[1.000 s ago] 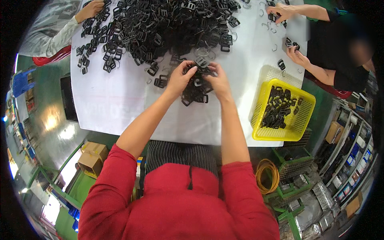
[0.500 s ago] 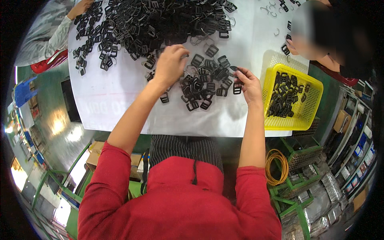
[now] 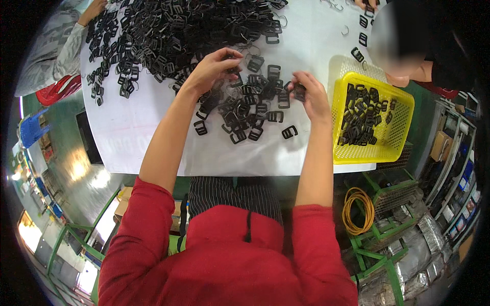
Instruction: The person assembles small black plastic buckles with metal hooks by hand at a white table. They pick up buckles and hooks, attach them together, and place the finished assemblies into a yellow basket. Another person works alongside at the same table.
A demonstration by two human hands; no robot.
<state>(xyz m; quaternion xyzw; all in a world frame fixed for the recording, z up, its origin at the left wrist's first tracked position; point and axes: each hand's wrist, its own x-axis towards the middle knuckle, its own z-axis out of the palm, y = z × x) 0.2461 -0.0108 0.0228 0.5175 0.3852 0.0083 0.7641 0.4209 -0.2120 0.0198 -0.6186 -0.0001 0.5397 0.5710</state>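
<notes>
A small heap of black plastic strap buckles point(image 3: 245, 109) lies on the white-covered table in front of me. At its upper left edge is my left hand point(image 3: 212, 72), thumb and forefinger apart over the buckles; the undersides of its fingers are hidden. On the heap's right side, my right hand point(image 3: 312, 97) is closed on a dark buckle point(image 3: 299, 92), somewhat blurred and pinched between thumb and fingers. One single buckle point(image 3: 289, 132) lies apart, below the right hand. Some pieces in the heap carry thin wire hooks.
A much larger pile of black buckles point(image 3: 189, 30) covers the table's far left. At right stands a yellow basket point(image 3: 403, 137) with buckles inside. Another person's hand point(image 3: 94, 11) is at the far left; a second person's hand point(image 3: 366, 5) touches buckles at the far right.
My right hand has moved up and slightly left, its fingers now bent over a buckle. A single buckle now lies by itself below it. My left hand's fingers have spread.
</notes>
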